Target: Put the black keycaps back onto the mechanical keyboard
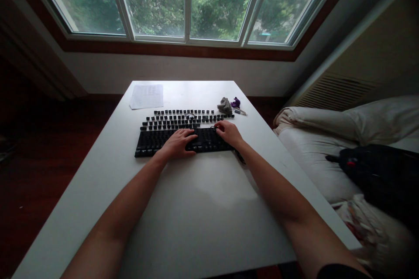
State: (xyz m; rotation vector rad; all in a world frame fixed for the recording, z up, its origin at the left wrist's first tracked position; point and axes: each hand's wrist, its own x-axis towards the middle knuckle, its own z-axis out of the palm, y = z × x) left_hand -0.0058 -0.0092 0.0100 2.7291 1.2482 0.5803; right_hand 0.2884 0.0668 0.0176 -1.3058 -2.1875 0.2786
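A black keyboard (153,141) lies across the white table. My left hand (179,143) rests on its middle part, fingers spread and holding nothing. Over the right part of the keyboard's back edge, my right hand (228,133) has its thumb and fingers pinched together. Something thin and dark shows at those fingertips, too small to name. Behind the keyboard, loose black keycaps (172,118) stand in several rows. A small wire-like thing (190,115) lies among them. Under my right wrist, a dark object (240,157) sticks out at the keyboard's front right corner, mostly hidden.
A grey cloth (224,105), a purple cloth (235,102) and small thin tools (241,112) lie at the back right of the table (196,209). A printed paper sheet (147,96) is at the back left. Right of the table, a bed (310,157) holds a black bag (376,174).
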